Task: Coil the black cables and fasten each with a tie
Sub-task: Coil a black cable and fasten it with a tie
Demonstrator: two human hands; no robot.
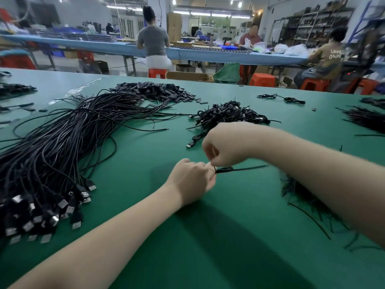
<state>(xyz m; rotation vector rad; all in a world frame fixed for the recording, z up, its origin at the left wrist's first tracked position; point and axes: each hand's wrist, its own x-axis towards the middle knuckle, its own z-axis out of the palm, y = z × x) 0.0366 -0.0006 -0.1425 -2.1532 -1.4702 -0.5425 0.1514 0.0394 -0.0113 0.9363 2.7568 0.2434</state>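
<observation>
Step in hand: fastening, as I judge it. A thin black cable bundle [227,169] is held between both hands just above the green desk [208,236], and a fine black wire tie [248,168] trails from it toward 3 o'clock.
Left hand [192,180]: fingers curled in a loose fist, their tips closed on the near end of the bundle; what lies inside the fist is hidden.
Right hand [226,142]: knuckles up, thumb and forefinger pinched together at the same spot, apparently on the tie; blur keeps me from telling whether it grips the tie alone or the cable too.
Where the work is: at the centre of the desk, the two hands touching or almost touching at the pinch.
Uncoiled stock: a large sheaf of long black USB cables [62,147] at 9 o'clock, silver plugs bunched at its near end.
Finished stock: a heap of small tied black coils [231,114] at 12 o'clock, just beyond the right hand.
Spare ties: what look like loose black strands [306,201] at 4 o'clock, partly under the right forearm.
Next move: probably twisting the tie tight round the coil's waist, which calls for the left hand to hold the loops flat and firm, then a toss onto the heap at 12 o'clock.
Progress: the sheaf looks far bigger than the heap, so most remains.
</observation>
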